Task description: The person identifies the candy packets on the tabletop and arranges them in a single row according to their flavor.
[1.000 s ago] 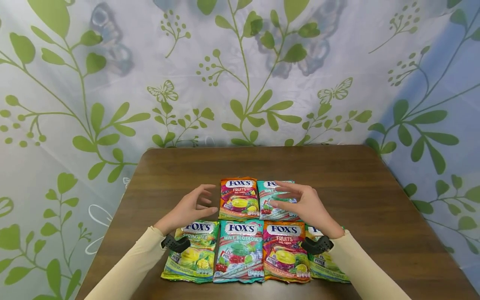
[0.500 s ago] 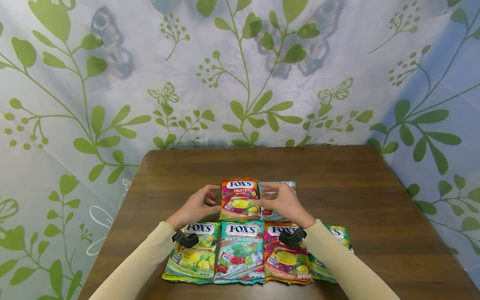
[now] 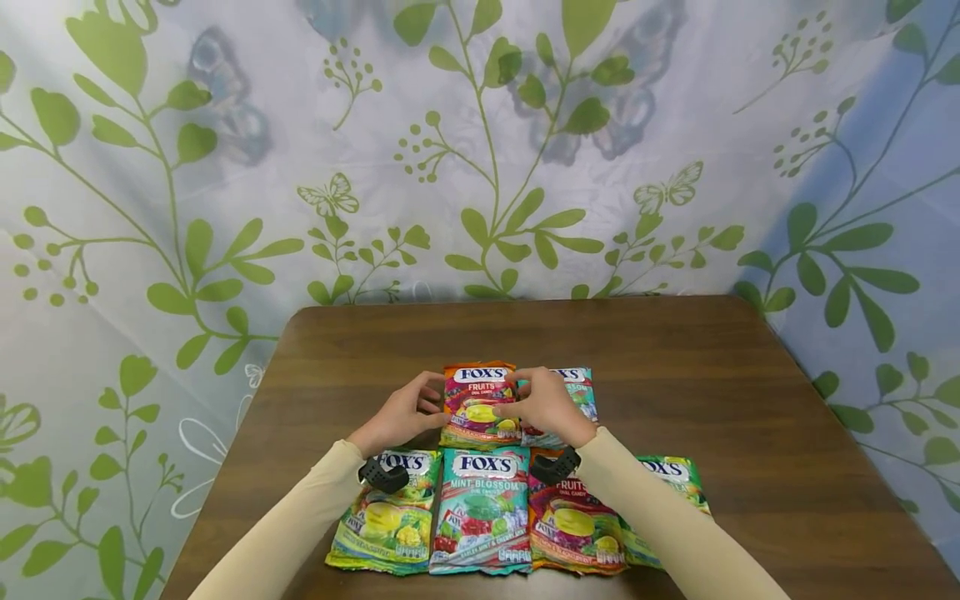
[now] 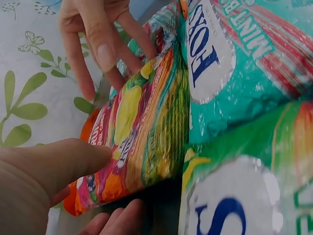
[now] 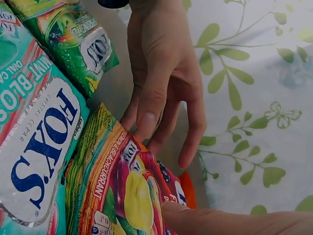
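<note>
Orange pack (image 3: 480, 407); printed FOX'S FRUITS

Glossy plastic film on the upper FRUITS packet (image 3: 476, 410), crinkled and catching the light! Shiny, creased wrap again on the front MINT BLOSSOM packet (image 3: 480, 515) and leftmost yellow-green packet (image 3: 381, 525). Beneath them, smooth wood-grain tabletop (image 3: 660, 358), softly sheened — behind, cloth-like, faintly rippled backdrop (image 3: 450, 183). Matt fabric sleeves (image 3: 288, 517), too — and plastic-looking black wristbands (image 3: 386, 477).

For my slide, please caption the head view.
Left hand and right hand flank the back-row Fruits candy bag.
</note>
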The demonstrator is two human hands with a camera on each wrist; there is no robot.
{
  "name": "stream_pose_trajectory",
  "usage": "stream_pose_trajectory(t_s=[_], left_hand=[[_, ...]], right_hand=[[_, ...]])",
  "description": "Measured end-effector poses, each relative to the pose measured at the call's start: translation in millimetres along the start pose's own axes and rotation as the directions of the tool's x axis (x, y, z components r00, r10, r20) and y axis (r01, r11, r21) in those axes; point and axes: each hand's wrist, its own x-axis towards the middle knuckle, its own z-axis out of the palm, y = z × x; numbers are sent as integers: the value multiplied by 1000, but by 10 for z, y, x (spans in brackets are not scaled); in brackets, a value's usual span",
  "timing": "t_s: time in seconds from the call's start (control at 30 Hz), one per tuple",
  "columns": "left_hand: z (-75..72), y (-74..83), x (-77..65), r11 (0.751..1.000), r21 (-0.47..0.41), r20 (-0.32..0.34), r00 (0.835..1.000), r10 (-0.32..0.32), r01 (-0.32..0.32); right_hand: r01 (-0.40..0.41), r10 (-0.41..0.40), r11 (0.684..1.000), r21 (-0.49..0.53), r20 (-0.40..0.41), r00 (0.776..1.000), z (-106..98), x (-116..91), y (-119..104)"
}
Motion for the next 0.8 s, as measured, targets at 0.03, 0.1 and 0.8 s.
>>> stream_pose_trajectory(t_s=[0.03, 0.1, 0.8], left_hand=[[16, 2, 9, 1000, -7, 4, 1000, 0, 0], [46, 1, 29, 1000, -13, 8, 1000, 3, -2], [98, -64, 131, 999, 12, 25, 999, 43, -43]], right_hand=[[-5, 5, 1000, -11, 0, 1000, 13, 9, -3], [-15, 15, 999, -32, 0, 1000, 39, 31, -8], [15, -21, 984, -180, -31, 999, 221, 140, 4]])
